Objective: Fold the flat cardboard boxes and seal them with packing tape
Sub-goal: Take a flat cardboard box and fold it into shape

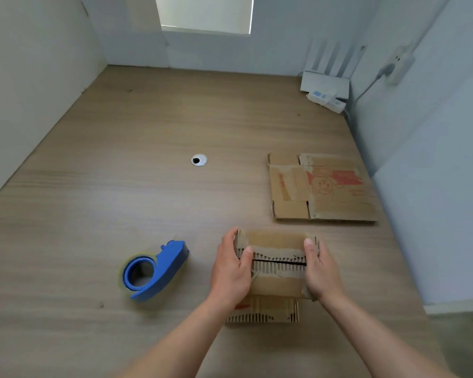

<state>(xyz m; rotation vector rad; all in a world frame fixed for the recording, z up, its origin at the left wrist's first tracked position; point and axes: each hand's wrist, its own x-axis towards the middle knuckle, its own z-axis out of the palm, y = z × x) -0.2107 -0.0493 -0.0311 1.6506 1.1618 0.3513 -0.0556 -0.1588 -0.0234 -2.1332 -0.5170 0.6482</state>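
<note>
A small folded cardboard box (pixel 277 264) stands on the wooden desk near the front edge, its two top flaps meeting along a dark seam. My left hand (pixel 231 271) grips its left side with the thumb lying on the top flap. On the opposite side, my right hand (pixel 321 271) holds the box the same way, thumb on top. A blue tape dispenser (pixel 155 270) with a roll of clear tape lies to the left of the box, apart from both hands. Farther back on the right, a flat cardboard box (pixel 322 188) with red print lies on the desk.
The wooden desk (pixel 120 159) is walled on the left, back and right. A round cable hole (pixel 199 160) sits mid-desk. A white router (pixel 325 77) with a power strip occupies the back right corner, and a wall socket (pixel 397 65) with a cable hangs on the right wall.
</note>
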